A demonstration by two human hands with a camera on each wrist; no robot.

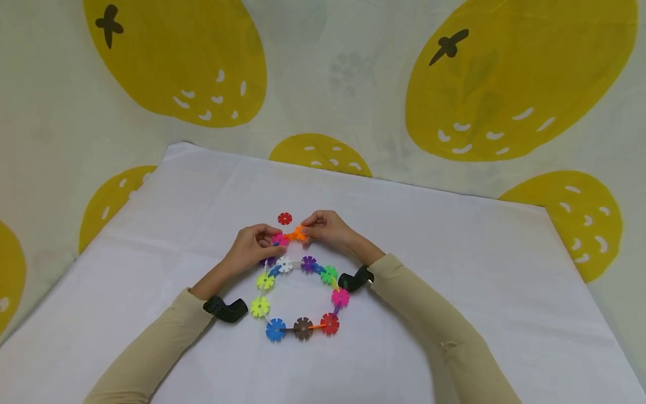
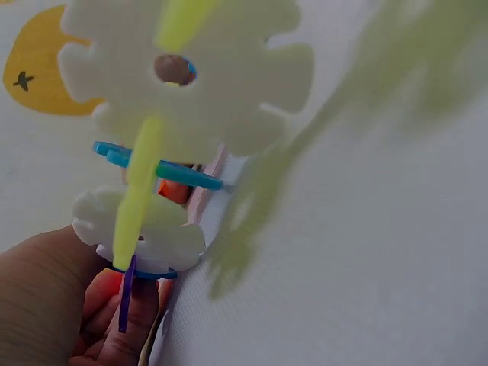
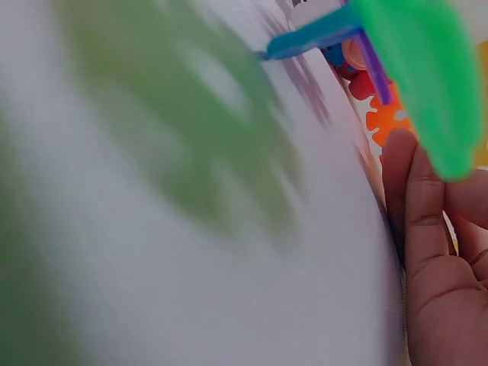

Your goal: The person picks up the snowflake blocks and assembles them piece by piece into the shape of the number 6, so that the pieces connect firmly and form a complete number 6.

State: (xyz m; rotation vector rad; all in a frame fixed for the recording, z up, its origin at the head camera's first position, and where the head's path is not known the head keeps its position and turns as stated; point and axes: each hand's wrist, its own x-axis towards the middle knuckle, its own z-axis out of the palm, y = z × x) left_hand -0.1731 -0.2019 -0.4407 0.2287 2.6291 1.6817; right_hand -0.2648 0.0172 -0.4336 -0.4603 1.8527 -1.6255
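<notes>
Notched plastic snowflake discs of many colours are slotted together into a ring, with a brown disc (image 1: 303, 329) at its near side. Beyond the ring's far side, my left hand (image 1: 249, 247) pinches a pink disc (image 1: 280, 240) between thumb and fingers. My right hand (image 1: 330, 227) pinches an orange disc (image 1: 299, 233) just to its right, and orange-red pieces bridge the two. In the right wrist view the orange disc (image 3: 387, 118) shows at the fingertips, behind a green disc (image 3: 427, 76). A purple disc (image 2: 127, 297) stands close by the left fingers in the left wrist view.
One loose red disc (image 1: 285, 219) lies on the white cloth (image 1: 429, 235) beyond the hands. Both forearms flank the ring, and a black wrist mount (image 1: 356, 278) hangs close to its right side. A fruit-patterned curtain (image 1: 333, 73) rises behind the table.
</notes>
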